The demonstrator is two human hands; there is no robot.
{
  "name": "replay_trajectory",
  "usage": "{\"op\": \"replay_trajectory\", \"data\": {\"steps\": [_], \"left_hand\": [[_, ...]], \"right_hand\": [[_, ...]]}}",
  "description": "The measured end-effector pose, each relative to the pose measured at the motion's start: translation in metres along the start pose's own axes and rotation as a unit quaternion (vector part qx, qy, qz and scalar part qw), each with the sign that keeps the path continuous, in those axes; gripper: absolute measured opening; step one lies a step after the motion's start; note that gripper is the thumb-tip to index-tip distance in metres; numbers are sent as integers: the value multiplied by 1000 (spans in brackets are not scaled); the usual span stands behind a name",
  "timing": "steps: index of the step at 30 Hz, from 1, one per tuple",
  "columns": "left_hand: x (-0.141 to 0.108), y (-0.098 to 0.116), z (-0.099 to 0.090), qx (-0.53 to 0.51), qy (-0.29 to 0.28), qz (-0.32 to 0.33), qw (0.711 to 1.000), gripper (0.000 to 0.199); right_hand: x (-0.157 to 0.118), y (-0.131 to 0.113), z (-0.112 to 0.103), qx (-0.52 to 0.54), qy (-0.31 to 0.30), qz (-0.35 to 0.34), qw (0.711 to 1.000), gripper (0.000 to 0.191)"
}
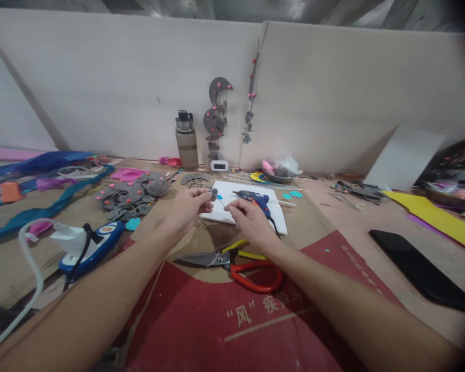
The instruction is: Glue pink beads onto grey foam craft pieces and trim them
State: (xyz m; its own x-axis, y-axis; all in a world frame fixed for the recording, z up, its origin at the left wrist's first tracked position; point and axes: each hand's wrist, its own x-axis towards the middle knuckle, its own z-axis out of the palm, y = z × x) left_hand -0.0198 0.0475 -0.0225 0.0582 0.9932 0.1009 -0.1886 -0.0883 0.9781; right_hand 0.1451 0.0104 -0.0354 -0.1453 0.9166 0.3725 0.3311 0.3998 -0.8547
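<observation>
Pinched in the fingertips of my left hand (186, 209) is a small grey felt piece (214, 194). My right hand (252, 221) is closed at the fingertips on a thin strand (222, 203), which runs toward the grey piece; whether it is thread or a stick I cannot tell. Both hands are over a white board (279, 219), where a small blue spot (219, 197) shows between them. Beside my right hand, a blue glue gun (260, 199) lies on the board. Red-handled scissors (256, 274) and a yellow-handled tool (235, 245) rest on the cardboard below.
Left are grey felt pieces with pink balls (126, 196), a blue power strip (110, 240) and its white cable (34, 258). A water bottle (188, 147) and small clock (219, 166) stand by the wall. A black phone (418, 266) lies right.
</observation>
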Motion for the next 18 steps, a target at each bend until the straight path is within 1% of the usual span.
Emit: {"op": "replay_trajectory", "data": {"steps": [4, 6, 7, 9, 10, 12, 13, 14, 16, 17, 18], "left_hand": [[10, 5, -10, -41, 50, 31, 997, 20], [14, 11, -17, -74, 82, 50, 993, 18], [16, 14, -20, -88, 97, 58, 990, 17], [19, 18, -26, -106, 118, 67, 985, 16], [21, 19, -28, -112, 124, 70, 983, 17], [22, 20, -30, -120, 129, 72, 982, 20], [22, 19, -31, -124, 125, 73, 982, 21], [23, 18, -31, -126, 119, 74, 982, 22], [22, 14, -29, -119, 105, 69, 985, 24], [22, 13, -28, -111, 101, 68, 986, 25], [21, 11, -27, -102, 98, 68, 988, 25]], "right_hand": [[-1, -6, -3, -92, -70, -116, 987, 18], [2, -10, -9, -108, -86, -134, 981, 17], [5, -10, -14, -115, -74, -127, 983, 18], [11, -9, -27, -147, -11, -84, 986, 20], [15, -8, -35, -178, 34, -54, 982, 22], [21, -1, -50, -286, 84, 8, 955, 22], [23, 3, -57, -346, 89, 40, 933, 23], [25, 7, -62, -400, 86, 77, 909, 28], [26, 15, -69, -466, 54, 132, 873, 40], [26, 18, -70, -478, 37, 155, 864, 44], [26, 21, -70, -477, 22, 170, 862, 45]]}}
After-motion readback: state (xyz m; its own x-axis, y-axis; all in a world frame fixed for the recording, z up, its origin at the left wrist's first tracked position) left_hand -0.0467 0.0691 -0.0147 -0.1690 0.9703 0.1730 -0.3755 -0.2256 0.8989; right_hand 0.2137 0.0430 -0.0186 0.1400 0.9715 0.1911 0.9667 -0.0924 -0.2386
